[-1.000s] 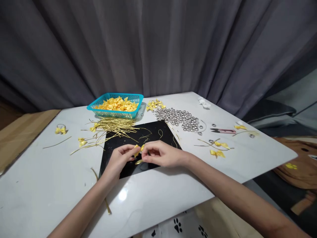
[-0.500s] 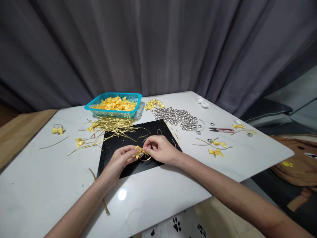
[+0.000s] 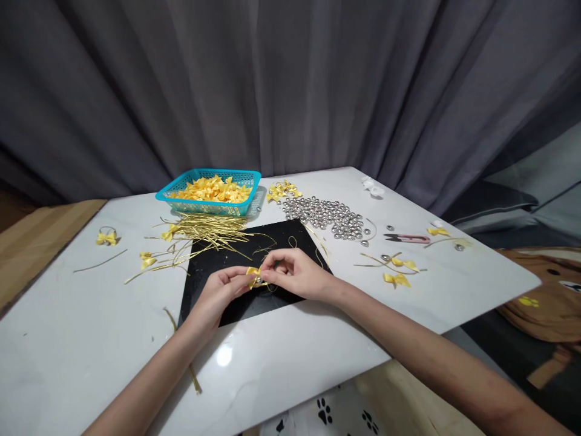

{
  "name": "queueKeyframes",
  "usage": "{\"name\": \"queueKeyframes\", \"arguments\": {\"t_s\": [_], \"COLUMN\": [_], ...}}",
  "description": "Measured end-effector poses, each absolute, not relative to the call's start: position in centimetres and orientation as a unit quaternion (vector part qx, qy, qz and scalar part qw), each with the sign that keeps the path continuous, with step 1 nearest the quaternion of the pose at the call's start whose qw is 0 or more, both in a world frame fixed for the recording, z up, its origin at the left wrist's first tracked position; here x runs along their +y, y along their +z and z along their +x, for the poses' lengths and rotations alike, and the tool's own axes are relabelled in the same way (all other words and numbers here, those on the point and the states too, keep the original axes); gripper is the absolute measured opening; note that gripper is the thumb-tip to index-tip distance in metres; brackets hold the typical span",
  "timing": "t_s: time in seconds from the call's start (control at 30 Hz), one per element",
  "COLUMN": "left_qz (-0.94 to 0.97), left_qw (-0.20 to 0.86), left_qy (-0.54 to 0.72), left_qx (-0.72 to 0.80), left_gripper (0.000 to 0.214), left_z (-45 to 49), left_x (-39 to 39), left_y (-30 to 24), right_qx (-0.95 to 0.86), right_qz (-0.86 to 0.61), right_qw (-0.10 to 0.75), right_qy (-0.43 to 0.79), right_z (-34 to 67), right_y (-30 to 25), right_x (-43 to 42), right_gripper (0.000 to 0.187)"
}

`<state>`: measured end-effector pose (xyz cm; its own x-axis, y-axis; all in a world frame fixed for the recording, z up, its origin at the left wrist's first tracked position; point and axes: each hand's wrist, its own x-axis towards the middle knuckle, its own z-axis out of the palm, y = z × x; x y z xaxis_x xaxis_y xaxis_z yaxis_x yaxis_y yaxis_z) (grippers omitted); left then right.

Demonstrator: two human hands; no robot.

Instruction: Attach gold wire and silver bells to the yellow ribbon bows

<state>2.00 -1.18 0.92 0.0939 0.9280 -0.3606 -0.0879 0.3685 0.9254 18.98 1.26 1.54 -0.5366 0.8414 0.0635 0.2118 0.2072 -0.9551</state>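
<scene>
My left hand [image 3: 222, 289] pinches a yellow ribbon bow [image 3: 254, 274] between thumb and fingers, above a black mat [image 3: 240, 312]. A small shiny silver bead or bell [image 3: 258, 280] sits at the middle of the bow. Thin gold cord [image 3: 271, 288] curves out just below it. Up against the bow's right side is my right hand [image 3: 295, 272], its thumb and forefinger closed on the cord beside the silver piece. Those fingertips partly cover the knot and the bow's right loop.
A blue basket [image 3: 209, 209] of yellow bows stands at the back, with gold cords [image 3: 209, 230] before it. Silver pieces [image 3: 324, 215] lie heaped right of centre. Pink-handled thread snips [image 3: 408, 238] and loose bows [image 3: 397, 279] lie farther right; a finished-looking bow loop [image 3: 106, 238] is at left.
My right fingertips have moved slightly left, closer in on the bow and silver piece. The gold loop under the bow looks smaller. My left hand keeps its hold.
</scene>
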Motion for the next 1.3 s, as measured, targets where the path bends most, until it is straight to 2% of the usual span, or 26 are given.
{"name": "queueKeyframes", "arguments": {"t_s": [0.23, 0.43, 0.77, 1.03, 1.3], "left_qz": [0.381, 0.367, 0.382, 0.375, 0.412], "left_qw": [0.643, 0.645, 0.633, 0.628, 0.615], "left_qy": [0.405, 0.426, 0.408, 0.403, 0.364], "left_qx": [0.527, 0.517, 0.536, 0.549, 0.566], "left_gripper": [0.022, 0.016, 0.026, 0.017, 0.021], "left_z": [2.1, 1.7, 2.1, 2.1, 1.8], "left_x": [-1.2, -1.0, -1.1, -1.1, -1.1], "left_y": [1.0, 0.6, 0.8, 1.3, 0.7], "right_qx": [-0.653, -0.666, -0.665, -0.681, -0.640], "right_qz": [-0.443, -0.471, -0.477, -0.417, -0.428], "right_qw": [0.339, 0.350, 0.361, 0.308, 0.263], "right_qy": [0.513, 0.461, 0.447, 0.517, 0.582], "right_z": [18.1, 17.9, 17.7, 19.1, 20.0], "right_y": [0.4, 0.7, 0.5, 0.9, 2.3], "right_x": [1.3, 1.2, 0.8, 2.2, 2.5], "right_gripper": [0.010, 0.010, 0.009, 0.011, 0.010]}}
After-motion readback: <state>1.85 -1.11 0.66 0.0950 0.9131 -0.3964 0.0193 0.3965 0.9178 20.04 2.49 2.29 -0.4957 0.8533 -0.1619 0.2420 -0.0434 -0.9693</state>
